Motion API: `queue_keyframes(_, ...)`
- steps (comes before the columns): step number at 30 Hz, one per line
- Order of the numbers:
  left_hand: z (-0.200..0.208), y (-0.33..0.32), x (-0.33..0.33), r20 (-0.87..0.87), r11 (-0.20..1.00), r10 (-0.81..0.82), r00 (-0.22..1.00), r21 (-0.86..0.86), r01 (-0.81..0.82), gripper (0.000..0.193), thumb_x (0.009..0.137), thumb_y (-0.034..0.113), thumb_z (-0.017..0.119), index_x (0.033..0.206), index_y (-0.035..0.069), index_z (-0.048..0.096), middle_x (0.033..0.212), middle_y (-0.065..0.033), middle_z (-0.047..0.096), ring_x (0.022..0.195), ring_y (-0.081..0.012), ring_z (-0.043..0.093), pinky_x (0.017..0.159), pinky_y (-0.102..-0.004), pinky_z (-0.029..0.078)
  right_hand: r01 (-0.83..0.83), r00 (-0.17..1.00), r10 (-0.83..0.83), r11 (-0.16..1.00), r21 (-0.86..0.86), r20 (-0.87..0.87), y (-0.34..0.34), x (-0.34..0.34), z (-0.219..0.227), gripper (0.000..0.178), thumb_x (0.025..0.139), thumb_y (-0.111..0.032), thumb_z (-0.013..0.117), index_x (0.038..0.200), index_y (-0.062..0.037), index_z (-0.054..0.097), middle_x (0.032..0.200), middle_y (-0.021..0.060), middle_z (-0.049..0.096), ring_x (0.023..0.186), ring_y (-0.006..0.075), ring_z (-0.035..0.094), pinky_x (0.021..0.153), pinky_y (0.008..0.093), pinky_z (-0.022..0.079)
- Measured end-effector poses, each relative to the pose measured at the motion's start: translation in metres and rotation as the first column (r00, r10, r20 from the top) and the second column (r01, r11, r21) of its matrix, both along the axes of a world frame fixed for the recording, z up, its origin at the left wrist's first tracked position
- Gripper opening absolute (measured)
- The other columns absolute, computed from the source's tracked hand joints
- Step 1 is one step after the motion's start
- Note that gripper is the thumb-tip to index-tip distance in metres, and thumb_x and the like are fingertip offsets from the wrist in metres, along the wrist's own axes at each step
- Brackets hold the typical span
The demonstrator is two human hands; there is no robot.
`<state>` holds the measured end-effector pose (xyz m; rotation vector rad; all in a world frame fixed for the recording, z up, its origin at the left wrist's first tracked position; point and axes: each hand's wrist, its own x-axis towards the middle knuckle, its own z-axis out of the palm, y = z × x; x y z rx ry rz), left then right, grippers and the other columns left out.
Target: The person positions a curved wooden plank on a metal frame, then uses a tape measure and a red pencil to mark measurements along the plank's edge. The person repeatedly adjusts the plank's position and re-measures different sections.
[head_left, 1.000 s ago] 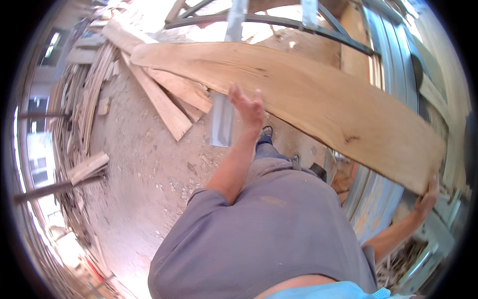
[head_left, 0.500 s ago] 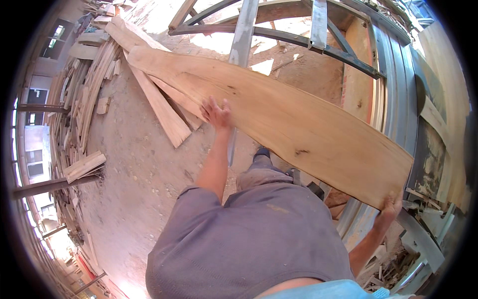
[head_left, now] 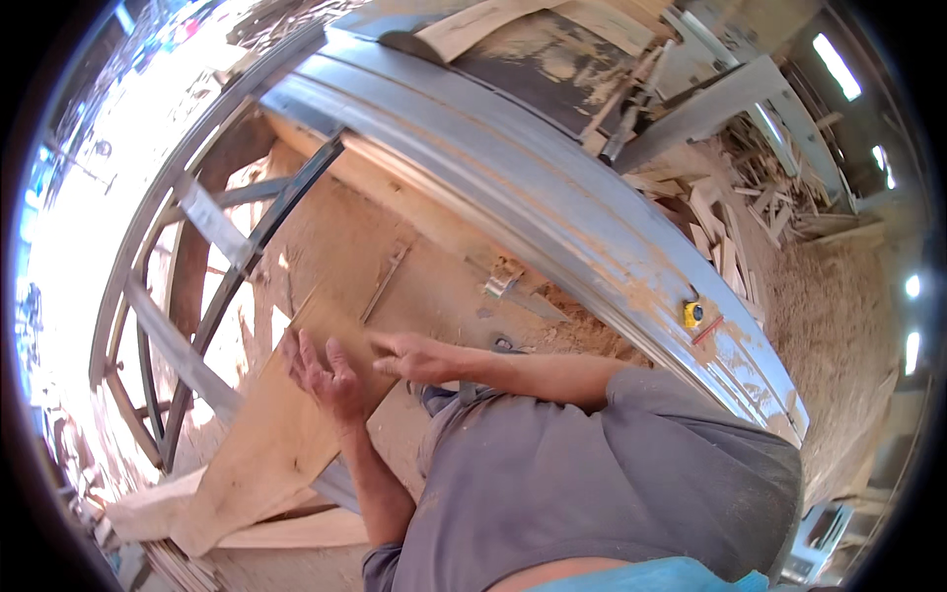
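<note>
A long wooden board (head_left: 264, 434) with a wavy edge slopes down to the lower left, its far end over other planks. My left hand (head_left: 333, 380) rests on its face, fingers spread and slightly bent. Close beside it, my right hand (head_left: 419, 357) has its fingers closed at the board's right edge. The board's upper end, near both hands, is smeared by motion. Light-coloured planks (head_left: 296, 530) lie beneath its lower end.
A long grey metal bed (head_left: 552, 197) crosses on the right, bearing a yellow tape measure (head_left: 693, 314) and a thin red stick (head_left: 707, 330). A dark metal frame (head_left: 232, 286) stands at left. Wood offcuts (head_left: 725, 237) are heaped at far right. Sawdust (head_left: 646, 296) lies on the bed.
My view has turned to the right. The board now slants down to the left, and my hands, wide apart before, are close together. My right hand has left the corner of the board's end.
</note>
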<state>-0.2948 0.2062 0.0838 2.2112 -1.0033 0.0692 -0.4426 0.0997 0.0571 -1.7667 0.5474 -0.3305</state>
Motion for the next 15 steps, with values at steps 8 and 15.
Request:
queue_keyframes(8, 0.027, -0.037, -0.015, -0.096, 0.992, 0.067, 0.993, -0.100, -0.077, 0.052, 0.090, 0.012, 0.064, 0.135, -0.009, 0.053, 0.147, -0.0256, 0.048, 0.139, -0.0376, 0.041, 0.117, -0.0440, 0.028, 0.470, 0.871, -0.461, 0.689, 0.552, -0.167, -0.148, -0.248, -0.021, 0.038, 0.097, -0.013, 0.058, 0.130, 0.0052, 0.058, 0.111, 0.0147, 0.069, 0.095, 0.0208, 0.068, 0.084, 0.0337, 0.057)
queue_keyframes(15, -0.002, -0.170, 0.085, -0.485, 0.942, -0.067, 0.872, -0.320, -0.106, 0.060, 0.093, 0.020, 0.062, 0.141, -0.011, 0.047, 0.141, -0.0219, 0.054, 0.128, -0.0286, 0.054, 0.108, -0.0348, 0.039, 0.791, 0.598, -0.763, 0.512, 0.335, -0.245, -0.312, -0.332, -0.024, 0.034, 0.099, -0.013, 0.054, 0.127, 0.0051, 0.058, 0.102, 0.0136, 0.069, 0.087, 0.0220, 0.069, 0.077, 0.0342, 0.058)
